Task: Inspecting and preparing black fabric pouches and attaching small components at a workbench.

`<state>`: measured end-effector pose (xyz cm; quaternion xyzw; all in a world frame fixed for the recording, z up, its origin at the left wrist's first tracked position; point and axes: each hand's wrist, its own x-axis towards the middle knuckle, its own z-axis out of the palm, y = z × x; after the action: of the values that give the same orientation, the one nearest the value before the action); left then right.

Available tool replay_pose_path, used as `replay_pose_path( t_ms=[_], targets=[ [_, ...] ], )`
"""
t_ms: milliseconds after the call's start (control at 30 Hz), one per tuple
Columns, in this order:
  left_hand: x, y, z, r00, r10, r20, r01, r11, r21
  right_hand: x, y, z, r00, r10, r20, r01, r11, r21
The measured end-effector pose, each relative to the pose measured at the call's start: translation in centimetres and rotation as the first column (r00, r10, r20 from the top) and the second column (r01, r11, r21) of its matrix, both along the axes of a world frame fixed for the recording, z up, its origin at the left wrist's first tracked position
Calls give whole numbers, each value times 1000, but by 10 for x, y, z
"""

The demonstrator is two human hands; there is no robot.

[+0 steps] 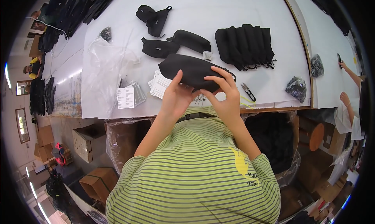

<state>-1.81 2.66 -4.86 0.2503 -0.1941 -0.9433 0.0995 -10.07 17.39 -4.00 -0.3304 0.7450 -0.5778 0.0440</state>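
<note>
Both my hands hold a black fabric pouch (186, 67) just over the near edge of the white table. My left hand (177, 97) grips its lower left side, thumb up along the front. On the other end, my right hand (224, 94) has fingers spread across the top and a thumb at the lower edge. Two similar black pouches, one to the left (159, 49) and one behind (192, 40), lie beyond it. White printed cards (159, 84) lie beside my left hand. Thread snips (248, 92) with dark handles rest right of my right hand.
Several black pouches (244, 46) lie in an overlapping row at the right. A strapped black item (154, 20) lies farther back. Clear plastic sheeting (103, 71) and more cards (125, 98) are at left. A plastic-wrapped black bundle (295, 88) sits near the right edge. Another person's hand (343, 64) shows far right.
</note>
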Motion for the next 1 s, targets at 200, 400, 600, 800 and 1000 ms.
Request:
replay_pose_path(
  t_ms=[200,400,600,800,1000],
  targets=[
    [2,-29,-3,977,210,46,-106,658,-745,-20,18,-9,771,221,597,-77,963,-257],
    [-5,-34,-12,967,169,189,72,534,-843,-40,19,-28,826,27,563,4,999,-54],
    [-14,-43,-48,955,74,288,174,647,-743,-80,30,-50,916,-178,361,126,979,161],
    [59,-111,-157,711,481,514,597,-26,-802,-198,83,-79,721,-529,447,665,710,-232],
    [94,-115,-190,681,541,494,677,-206,-707,-284,123,-153,485,-799,355,857,516,-10]
  ],
)
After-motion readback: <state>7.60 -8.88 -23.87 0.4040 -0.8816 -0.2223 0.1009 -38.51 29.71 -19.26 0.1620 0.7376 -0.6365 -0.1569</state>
